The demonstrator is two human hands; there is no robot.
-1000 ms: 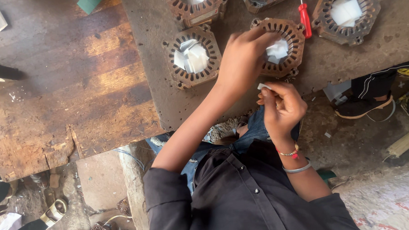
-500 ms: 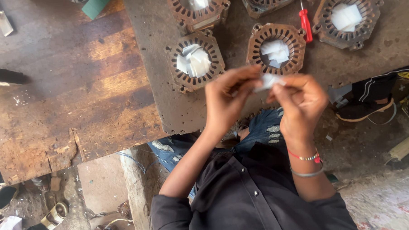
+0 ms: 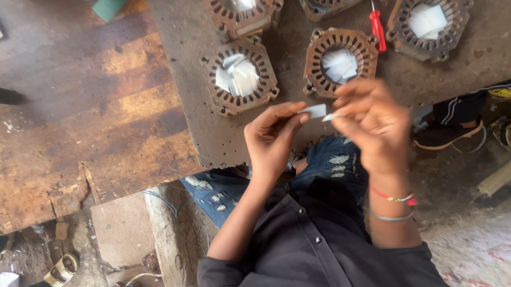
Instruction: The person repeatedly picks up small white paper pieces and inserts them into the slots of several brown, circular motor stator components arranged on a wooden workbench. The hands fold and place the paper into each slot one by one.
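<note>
I see my left hand point(image 3: 273, 138) and right hand point(image 3: 369, 118) pinching a small white paper strip point(image 3: 314, 111) between fingertips, just above the worn metal bench point(image 3: 197, 106). Nearest are two rusty motor stators point(image 3: 240, 75) holding white paper pieces, beside a red screwdriver point(image 3: 377, 27).

Your right hand point(image 3: 371, 122) motion-blurred; fingertip grip on white paper slip point(image 3: 314, 111) unclear. Three top stator cores point(image 3: 245, 8) cut by upper frame edge. Red screwdriver point(image 3: 377, 27) tip cropped at top. Your legs partly hidden under metal plate point(image 3: 185, 78). Floor parts at bottom left too small to identify.
</note>
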